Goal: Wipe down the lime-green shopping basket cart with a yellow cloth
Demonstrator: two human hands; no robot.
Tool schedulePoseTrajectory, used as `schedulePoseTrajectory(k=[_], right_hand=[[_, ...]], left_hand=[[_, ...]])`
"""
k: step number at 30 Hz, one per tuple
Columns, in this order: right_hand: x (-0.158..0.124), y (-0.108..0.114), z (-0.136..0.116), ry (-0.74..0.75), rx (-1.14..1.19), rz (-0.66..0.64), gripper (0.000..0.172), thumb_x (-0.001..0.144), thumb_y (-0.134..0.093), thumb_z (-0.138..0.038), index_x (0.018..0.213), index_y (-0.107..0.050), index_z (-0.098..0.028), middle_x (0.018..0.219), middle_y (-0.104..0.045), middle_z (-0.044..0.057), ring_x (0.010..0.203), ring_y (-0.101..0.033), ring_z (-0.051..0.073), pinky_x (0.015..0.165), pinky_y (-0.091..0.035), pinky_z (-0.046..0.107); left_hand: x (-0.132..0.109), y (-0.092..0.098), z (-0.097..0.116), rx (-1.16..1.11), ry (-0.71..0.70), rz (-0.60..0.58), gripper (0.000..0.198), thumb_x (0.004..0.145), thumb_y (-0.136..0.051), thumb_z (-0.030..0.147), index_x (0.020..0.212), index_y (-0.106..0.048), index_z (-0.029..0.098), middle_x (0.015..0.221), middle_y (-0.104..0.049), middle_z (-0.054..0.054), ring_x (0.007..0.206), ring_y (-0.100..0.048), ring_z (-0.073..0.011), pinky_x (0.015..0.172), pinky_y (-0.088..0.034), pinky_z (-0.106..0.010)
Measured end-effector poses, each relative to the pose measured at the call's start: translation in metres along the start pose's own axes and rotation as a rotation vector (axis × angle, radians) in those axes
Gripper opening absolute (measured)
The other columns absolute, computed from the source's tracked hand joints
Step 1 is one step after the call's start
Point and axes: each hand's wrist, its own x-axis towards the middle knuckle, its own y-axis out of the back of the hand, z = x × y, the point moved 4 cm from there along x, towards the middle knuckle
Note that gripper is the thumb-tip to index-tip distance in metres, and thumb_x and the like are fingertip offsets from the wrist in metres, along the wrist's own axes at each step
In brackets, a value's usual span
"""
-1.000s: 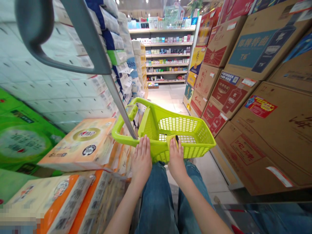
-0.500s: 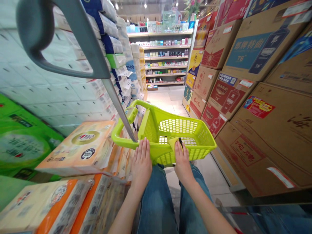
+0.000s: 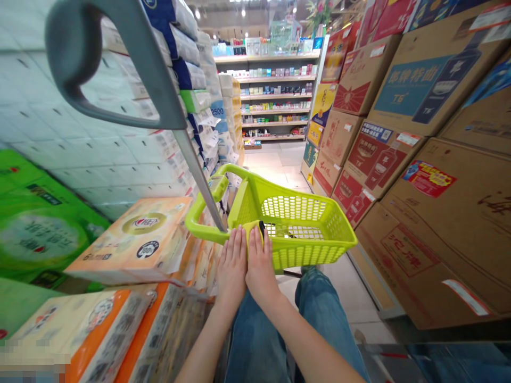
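Note:
A lime-green plastic shopping basket with a perforated wall sits in front of my knees. My left hand lies against its near side, fingers stretched flat up to the rim beside a metal pole; the thumb is hidden. Right beside it, my right hand presses a yellow cloth with a black edge onto the near rim. The cloth is partly covered by those fingers. A large grey handle tops the slanted metal pole left of the basket.
Tissue packs are stacked close on the left. Cardboard cartons form a high wall on the right. Down the aisle stands a shelf unit of small goods, beyond the tiled floor.
My right hand has slid left along the near rim with the yellow cloth, coming up beside my left hand. The left hand keeps its place near the pole.

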Motion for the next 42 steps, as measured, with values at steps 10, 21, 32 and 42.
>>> schedulePoseTrajectory(k=[10, 21, 32, 42], right_hand=[[-0.042, 0.031, 0.113, -0.044, -0.217, 0.105, 0.099, 0.070, -0.033, 0.009, 0.158, 0.005, -0.017, 0.162, -0.030, 0.011, 0.153, -0.012, 0.031, 0.117, -0.033, 0.058], [-0.012, 0.011, 0.031, -0.069, -0.010, 0.028, 0.091, 0.066, -0.038, 0.006, 0.155, -0.024, -0.006, 0.162, -0.027, 0.014, 0.153, -0.003, 0.030, 0.121, -0.026, 0.056], [-0.032, 0.025, 0.077, 0.024, -0.093, 0.088, 0.097, 0.068, -0.032, 0.011, 0.159, -0.008, -0.014, 0.161, -0.031, 0.011, 0.154, -0.006, 0.026, 0.121, -0.030, 0.053], [-0.038, 0.026, 0.096, -0.164, -0.046, 0.187, 0.097, 0.066, -0.035, 0.009, 0.158, -0.012, -0.012, 0.160, -0.032, 0.014, 0.153, -0.006, 0.030, 0.120, -0.026, 0.059]], left_hand=[[0.001, 0.006, 0.005, -0.050, 0.007, -0.006, 0.084, 0.081, -0.044, 0.005, 0.158, -0.010, 0.009, 0.160, -0.031, -0.015, 0.150, -0.025, -0.0270, 0.120, -0.029, -0.045], [0.002, 0.003, 0.005, -0.039, 0.021, 0.014, 0.076, 0.087, -0.038, 0.006, 0.158, -0.011, 0.010, 0.160, -0.032, -0.015, 0.150, -0.024, -0.0261, 0.120, -0.030, -0.045], [0.002, 0.006, 0.006, -0.052, 0.017, -0.023, 0.081, 0.083, -0.045, 0.005, 0.157, -0.013, 0.008, 0.161, -0.029, -0.014, 0.151, -0.022, -0.0266, 0.121, -0.028, -0.045], [0.001, 0.004, 0.008, -0.069, 0.031, -0.015, 0.086, 0.081, -0.045, 0.004, 0.158, -0.006, 0.010, 0.162, -0.028, -0.014, 0.152, -0.020, -0.0265, 0.121, -0.029, -0.045]])
